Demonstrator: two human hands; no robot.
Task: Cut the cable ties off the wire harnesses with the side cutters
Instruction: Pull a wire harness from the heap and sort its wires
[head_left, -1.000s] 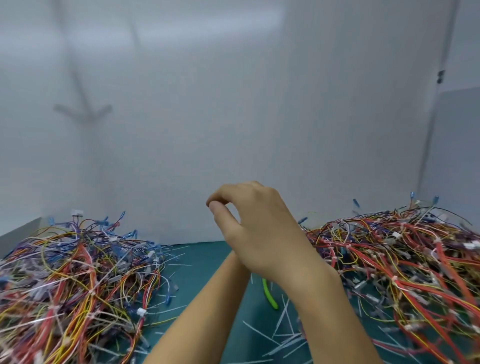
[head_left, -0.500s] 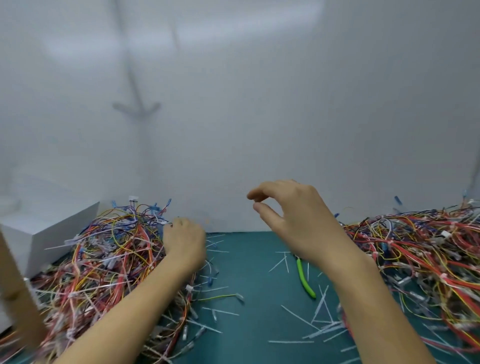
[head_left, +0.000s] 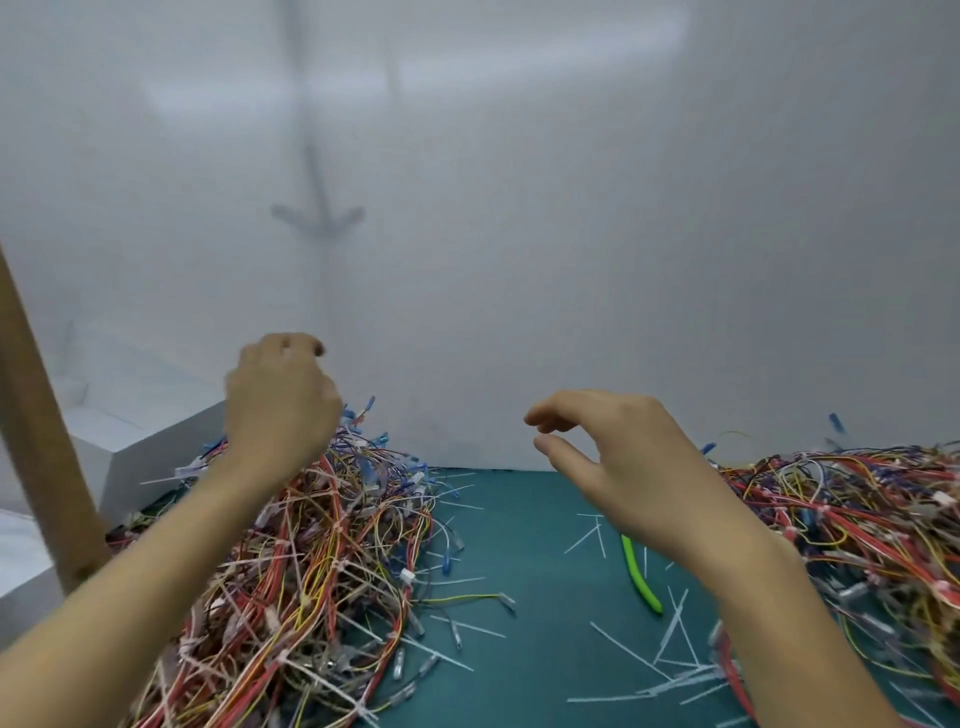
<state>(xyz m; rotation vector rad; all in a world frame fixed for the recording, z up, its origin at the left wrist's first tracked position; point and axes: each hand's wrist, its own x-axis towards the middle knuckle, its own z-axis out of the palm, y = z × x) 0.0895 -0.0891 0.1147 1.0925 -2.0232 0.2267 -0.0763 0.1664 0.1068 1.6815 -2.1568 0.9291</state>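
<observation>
The right hand (head_left: 618, 457) hovers with thumb and forefinger apart, gripping nothing. The left hand (head_left: 280, 410) is raised with its fingers curled away from view, so I cannot tell whether it holds anything. The side cutters (head_left: 641, 577), only a green handle showing, lie on the teal mat (head_left: 530, 545) under the right wrist. This open strip, littered with cut ties (head_left: 675, 623), runs between the left harness pile (head_left: 311, 571) and the right harness pile (head_left: 857, 519) to the white wall (head_left: 519, 260).

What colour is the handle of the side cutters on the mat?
The handle is bright green; the head view shows it, partly behind the right hand.
</observation>
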